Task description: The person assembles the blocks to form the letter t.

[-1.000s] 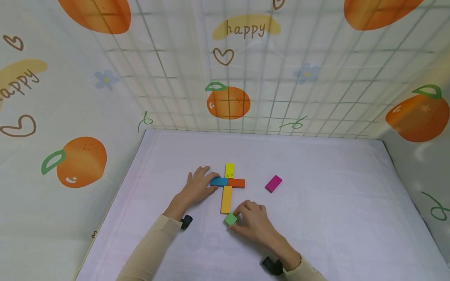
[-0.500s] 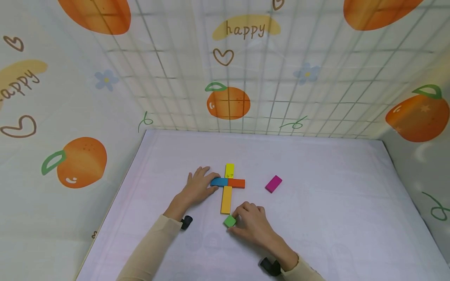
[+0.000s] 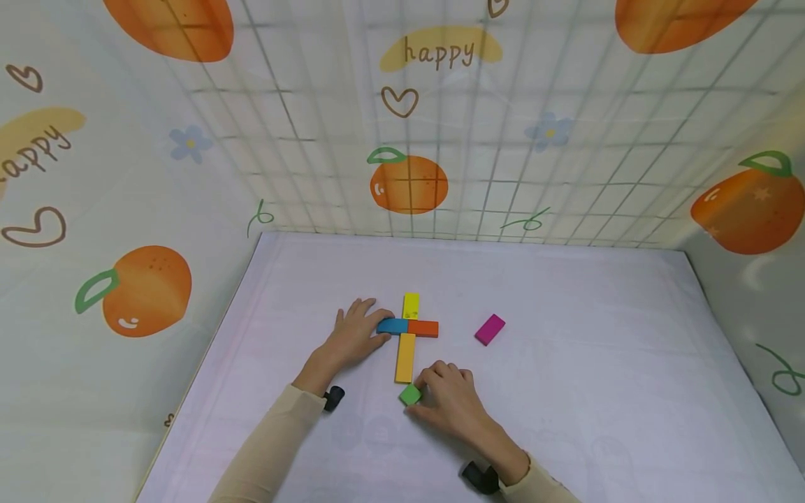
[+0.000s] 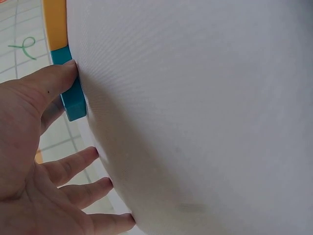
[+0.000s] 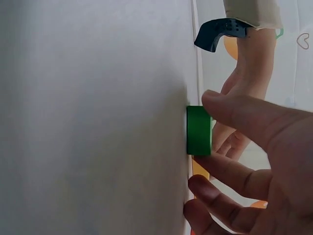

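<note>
My left hand [image 3: 356, 334] pinches the left end of a blue block [image 3: 393, 326] between thumb and index finger; its other fingers spread onto the table. A red-orange block [image 3: 424, 328] lies end to end with the blue one. Above their meeting point is a yellow block [image 3: 411, 305], below it a longer orange-yellow block [image 3: 405, 358], together forming a cross. My right hand [image 3: 454, 402] holds a small green block [image 3: 410, 395] between thumb and index finger, turned cornerwise just below the orange-yellow block. In the right wrist view, the green block [image 5: 199, 130] rests on the table.
A magenta block [image 3: 490, 329] lies slanted to the right of the cross. The white table [image 3: 597, 363] meets printed cloth walls [image 3: 314, 161] at the back and sides. Dark wrist cameras [image 3: 481, 478] sit close to the tabletop.
The green block and my right hand have shifted slightly left and toward me, with the block turning a little. My left hand and the cross of blocks stay in place.
</note>
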Demonstrator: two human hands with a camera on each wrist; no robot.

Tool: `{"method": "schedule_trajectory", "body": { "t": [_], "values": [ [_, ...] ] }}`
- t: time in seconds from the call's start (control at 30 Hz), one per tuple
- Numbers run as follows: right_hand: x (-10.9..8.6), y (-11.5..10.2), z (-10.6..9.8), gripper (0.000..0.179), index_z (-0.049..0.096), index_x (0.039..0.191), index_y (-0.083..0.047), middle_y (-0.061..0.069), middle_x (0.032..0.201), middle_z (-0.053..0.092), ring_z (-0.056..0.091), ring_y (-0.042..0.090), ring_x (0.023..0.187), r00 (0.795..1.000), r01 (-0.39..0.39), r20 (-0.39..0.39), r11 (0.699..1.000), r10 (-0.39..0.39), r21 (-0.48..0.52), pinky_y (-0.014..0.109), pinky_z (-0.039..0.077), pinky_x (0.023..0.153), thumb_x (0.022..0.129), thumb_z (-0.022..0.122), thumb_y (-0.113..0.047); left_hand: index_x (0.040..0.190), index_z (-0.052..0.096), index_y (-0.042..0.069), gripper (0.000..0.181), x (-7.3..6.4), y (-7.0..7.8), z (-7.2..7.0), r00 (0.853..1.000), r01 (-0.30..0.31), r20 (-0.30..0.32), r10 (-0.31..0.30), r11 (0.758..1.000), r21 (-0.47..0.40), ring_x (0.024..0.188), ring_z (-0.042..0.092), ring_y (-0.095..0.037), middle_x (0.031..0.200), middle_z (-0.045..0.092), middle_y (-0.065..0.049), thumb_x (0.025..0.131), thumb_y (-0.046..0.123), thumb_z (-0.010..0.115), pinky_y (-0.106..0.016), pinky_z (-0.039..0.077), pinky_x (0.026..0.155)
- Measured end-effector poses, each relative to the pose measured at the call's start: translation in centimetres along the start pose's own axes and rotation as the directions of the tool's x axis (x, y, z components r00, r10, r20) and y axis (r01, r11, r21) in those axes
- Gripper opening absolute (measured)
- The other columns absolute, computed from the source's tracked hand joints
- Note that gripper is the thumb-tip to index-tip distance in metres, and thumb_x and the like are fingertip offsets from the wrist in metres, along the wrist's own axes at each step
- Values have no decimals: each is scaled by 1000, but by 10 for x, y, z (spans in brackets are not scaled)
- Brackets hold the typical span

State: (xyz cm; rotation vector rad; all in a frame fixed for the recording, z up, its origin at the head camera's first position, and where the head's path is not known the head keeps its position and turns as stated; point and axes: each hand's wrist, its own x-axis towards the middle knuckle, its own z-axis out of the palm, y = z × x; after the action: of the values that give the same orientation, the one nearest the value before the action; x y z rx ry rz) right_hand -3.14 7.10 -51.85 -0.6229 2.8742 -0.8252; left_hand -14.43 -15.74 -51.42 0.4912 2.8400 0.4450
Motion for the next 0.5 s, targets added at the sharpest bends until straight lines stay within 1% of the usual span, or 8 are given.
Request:
{"method": "schedule_trajectory", "body": {
  "t": [0.5],
  "values": [
    [0,1,1,36,67,93,-22,-4,98,57,49,16,88,1000,4,7,1000,-4,-16,47,40,82,75,87,-47,137,57,31,43,0,0,0,1000,-7,-8,7,1000,2,145,22,-45,156,35,-15,97,40,66,-74,16,108]
  ]
}}
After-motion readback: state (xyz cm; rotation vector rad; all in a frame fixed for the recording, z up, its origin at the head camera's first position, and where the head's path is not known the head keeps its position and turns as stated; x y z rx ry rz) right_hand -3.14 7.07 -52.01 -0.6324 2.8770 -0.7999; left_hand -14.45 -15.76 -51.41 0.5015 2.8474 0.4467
